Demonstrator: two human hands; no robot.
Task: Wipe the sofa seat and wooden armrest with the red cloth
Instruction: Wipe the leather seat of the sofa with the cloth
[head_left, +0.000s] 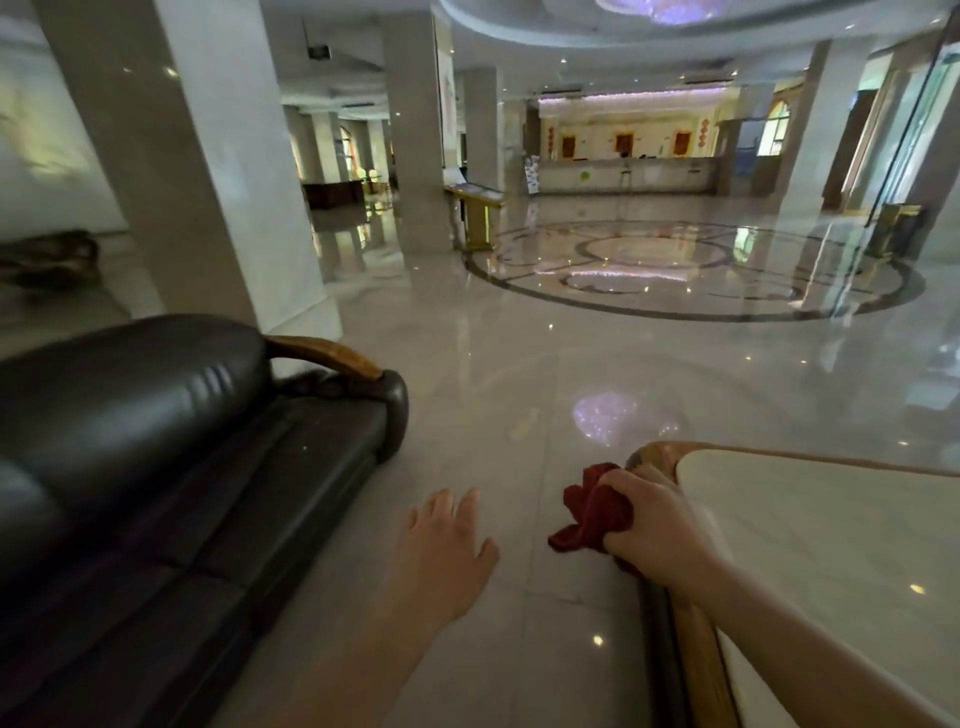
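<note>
A dark leather sofa stretches along the left, its seat (249, 467) running toward a curved wooden armrest (332, 353) at the far end. My right hand (660, 525) is shut on a bunched red cloth (592, 514), held at the corner of a low table, well right of the sofa. The cloth hangs past the table edge over the floor. Between sofa and table, my left hand (447, 545) hovers over the floor with fingers spread and nothing in it.
A white-topped table with a wooden rim (696, 649) fills the lower right. Glossy marble floor (519, 374) lies between sofa and table. A square pillar (197, 208) stands behind the sofa's end. A reception desk (623, 174) is far back.
</note>
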